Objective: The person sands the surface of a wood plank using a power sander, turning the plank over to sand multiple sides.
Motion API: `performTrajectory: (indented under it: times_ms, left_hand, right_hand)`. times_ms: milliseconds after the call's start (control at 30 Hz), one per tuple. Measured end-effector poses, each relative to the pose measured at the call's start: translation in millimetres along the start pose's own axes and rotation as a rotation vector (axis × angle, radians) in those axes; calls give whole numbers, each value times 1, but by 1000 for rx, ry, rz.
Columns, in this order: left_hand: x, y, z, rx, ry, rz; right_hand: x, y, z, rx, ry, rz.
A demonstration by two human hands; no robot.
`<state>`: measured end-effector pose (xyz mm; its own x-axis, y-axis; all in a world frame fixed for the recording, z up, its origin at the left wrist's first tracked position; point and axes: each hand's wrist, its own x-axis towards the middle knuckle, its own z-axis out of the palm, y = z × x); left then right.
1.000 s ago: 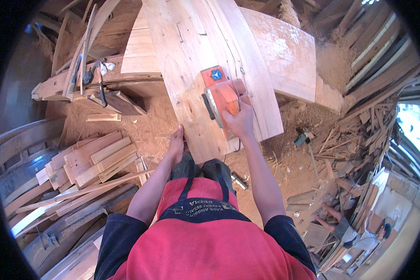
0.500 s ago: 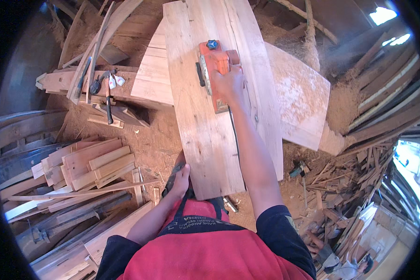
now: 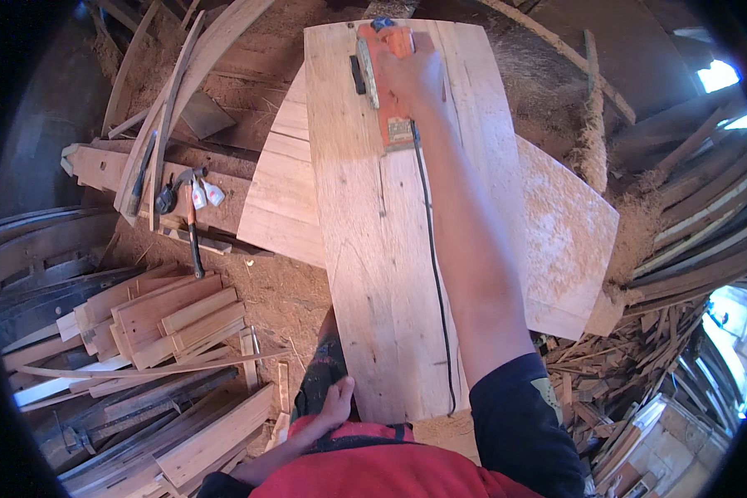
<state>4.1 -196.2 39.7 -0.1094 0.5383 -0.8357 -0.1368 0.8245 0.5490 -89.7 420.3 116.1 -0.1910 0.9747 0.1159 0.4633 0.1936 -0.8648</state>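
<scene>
My right hand [image 3: 415,79] is wrapped round the handle of an orange electric hand planer [image 3: 398,133]. The planer sits flat near the far end of a long, pale wooden panel [image 3: 382,274] made of joined boards. From its rear a black cord [image 3: 434,266] trails down the panel beside my outstretched forearm. My left hand [image 3: 335,403] rests at my thigh, close to the panel's near left edge, with nothing seen in it; part of its fingers is hidden.
Beneath the panel lies another wide board [image 3: 560,232], strewn with shavings at right. A hammer [image 3: 192,216] and two small white bottles [image 3: 207,195] lie on a beam at left. Stacked planks [image 3: 170,311] fill the lower left; scrap wood [image 3: 614,353] is heaped at right.
My right hand has pushed the planer away from me toward the panel's far end. I have leaned forward, and my left hand shows lower in view, still at my thigh.
</scene>
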Motion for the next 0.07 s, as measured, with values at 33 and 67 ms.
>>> performTrajectory:
  times_ms: [33,67]
  left_hand:
    - [3,-8,3,-94,10,72]
    - [3,-17,3,-89,44,125]
  right_hand:
    - [16,-3,7,-49,30,27]
    - [27,-13,20,-86,44,57]
